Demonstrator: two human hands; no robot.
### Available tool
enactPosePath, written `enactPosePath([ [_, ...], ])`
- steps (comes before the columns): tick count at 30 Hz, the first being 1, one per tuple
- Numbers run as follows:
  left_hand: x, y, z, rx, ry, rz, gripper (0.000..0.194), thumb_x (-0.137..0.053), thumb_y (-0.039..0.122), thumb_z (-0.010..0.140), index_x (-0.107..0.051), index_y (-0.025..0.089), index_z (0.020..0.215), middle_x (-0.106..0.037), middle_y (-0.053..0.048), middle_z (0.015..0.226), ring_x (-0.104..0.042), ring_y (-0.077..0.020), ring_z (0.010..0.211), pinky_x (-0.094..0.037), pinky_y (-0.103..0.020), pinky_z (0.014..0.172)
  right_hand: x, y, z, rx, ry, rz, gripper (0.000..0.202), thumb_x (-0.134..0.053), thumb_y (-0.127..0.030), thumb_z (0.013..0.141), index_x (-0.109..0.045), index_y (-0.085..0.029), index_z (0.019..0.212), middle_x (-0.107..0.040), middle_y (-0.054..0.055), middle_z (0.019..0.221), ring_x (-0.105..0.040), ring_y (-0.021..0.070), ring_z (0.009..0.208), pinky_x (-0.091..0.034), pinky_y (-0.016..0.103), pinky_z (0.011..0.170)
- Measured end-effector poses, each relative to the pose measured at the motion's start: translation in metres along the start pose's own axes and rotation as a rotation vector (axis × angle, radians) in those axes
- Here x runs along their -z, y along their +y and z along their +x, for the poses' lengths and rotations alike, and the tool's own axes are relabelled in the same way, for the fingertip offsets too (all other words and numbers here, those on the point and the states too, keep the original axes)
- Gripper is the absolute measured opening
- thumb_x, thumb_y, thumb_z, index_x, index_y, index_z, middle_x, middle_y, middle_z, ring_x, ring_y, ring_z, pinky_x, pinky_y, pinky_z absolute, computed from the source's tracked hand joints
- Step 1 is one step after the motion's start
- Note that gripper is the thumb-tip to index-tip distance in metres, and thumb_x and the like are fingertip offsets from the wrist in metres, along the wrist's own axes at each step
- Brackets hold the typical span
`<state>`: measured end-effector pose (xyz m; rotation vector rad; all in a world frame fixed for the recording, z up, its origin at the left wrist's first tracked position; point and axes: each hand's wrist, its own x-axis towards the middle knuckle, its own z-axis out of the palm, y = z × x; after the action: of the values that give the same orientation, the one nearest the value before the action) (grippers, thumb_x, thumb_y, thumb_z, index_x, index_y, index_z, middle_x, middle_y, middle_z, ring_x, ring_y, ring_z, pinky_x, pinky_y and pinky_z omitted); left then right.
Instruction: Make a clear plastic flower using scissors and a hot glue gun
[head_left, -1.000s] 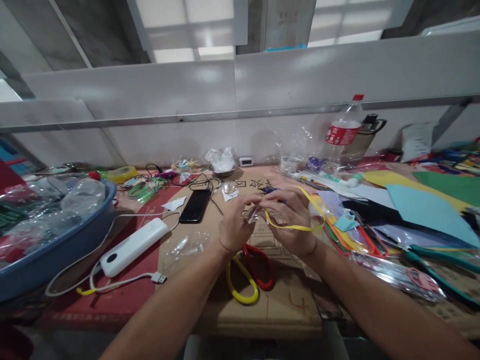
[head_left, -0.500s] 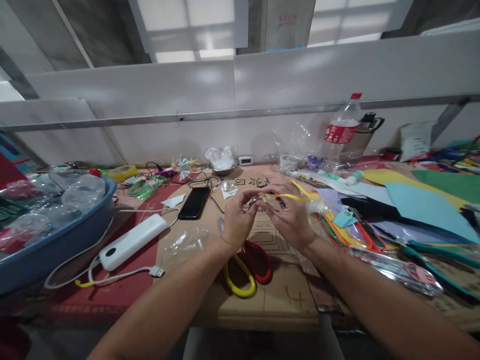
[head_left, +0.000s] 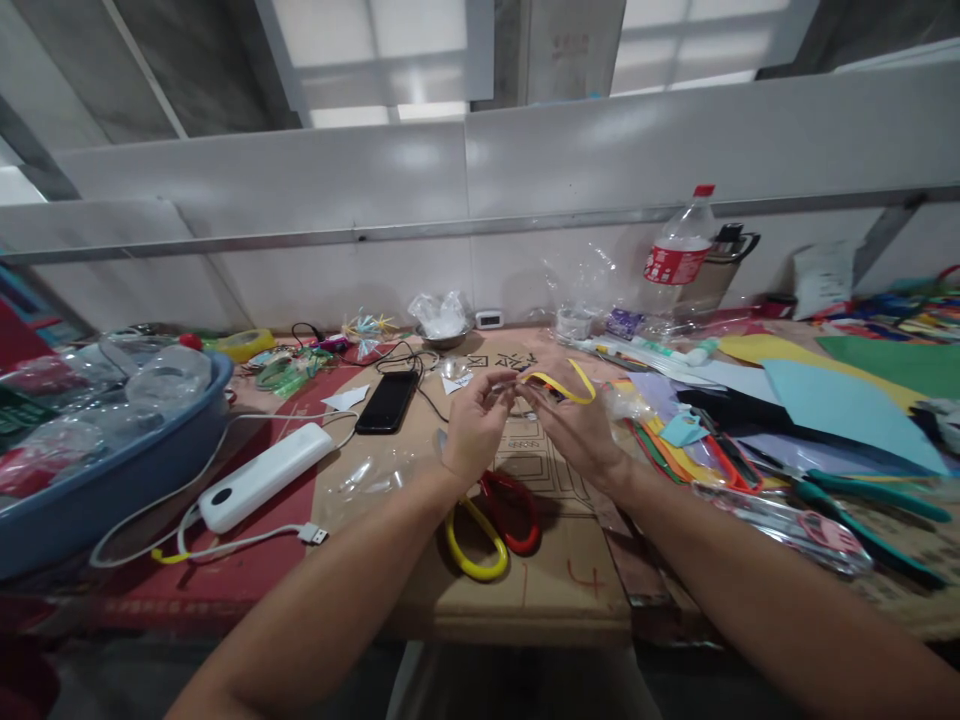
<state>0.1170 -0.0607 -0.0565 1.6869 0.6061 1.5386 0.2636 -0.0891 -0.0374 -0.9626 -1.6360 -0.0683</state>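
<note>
Above the cardboard on the table, my left hand (head_left: 478, 425) and my right hand (head_left: 576, 430) meet at their fingertips. The left fingers pinch something too small and blurred to make out. A curled yellow strip (head_left: 559, 387) stands out over my right hand, whose fingers are closed at its lower end. Below the hands lie scissors with one yellow handle (head_left: 478, 572) and one red handle (head_left: 534, 540); their blades are partly hidden by my left hand.
Left: a blue basin (head_left: 176, 455) of plastic bottles, a white power bank (head_left: 266, 477) with cable, a black phone (head_left: 388, 402). Right: coloured sheets (head_left: 847, 405), green-handled pliers (head_left: 874, 495), a large bottle (head_left: 679, 262). A small bowl (head_left: 444, 340) stands at the back.
The yellow strip has swung from pointing right to a raised curl nearer my right fingers. My right hand has turned slightly, with its back more to the camera. The view has shifted a little.
</note>
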Motion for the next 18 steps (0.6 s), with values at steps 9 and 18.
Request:
enactPosePath([
  [9,0.004,0.003,0.007,0.063,0.023,-0.024,0.018,-0.068,0.033,0.087,-0.070,0.017,0.096,-0.074,-0.007,0.092,-0.070,-0.0170,0.085,-0.056,-0.030,0.080,0.007,-0.012,0.004,-0.159,-0.117,0.172,0.024,-0.063,-0.040,0.095,-0.071,-0.021,0.106,-0.073,0.005,0.099,-0.066,0.0180,0.088,-0.050,0.031,0.080],
  [18,0.006,0.005,0.002,-0.157,-0.020,0.251,0.018,-0.061,0.031,0.094,-0.073,0.021,0.102,-0.073,-0.010,0.103,-0.067,-0.0199,0.097,-0.053,-0.033,0.088,0.010,-0.012,0.006,-0.187,-0.014,0.216,0.022,-0.066,-0.038,0.093,-0.074,-0.020,0.086,-0.069,0.001,0.078,-0.061,0.0148,0.075,-0.046,0.028,0.073],
])
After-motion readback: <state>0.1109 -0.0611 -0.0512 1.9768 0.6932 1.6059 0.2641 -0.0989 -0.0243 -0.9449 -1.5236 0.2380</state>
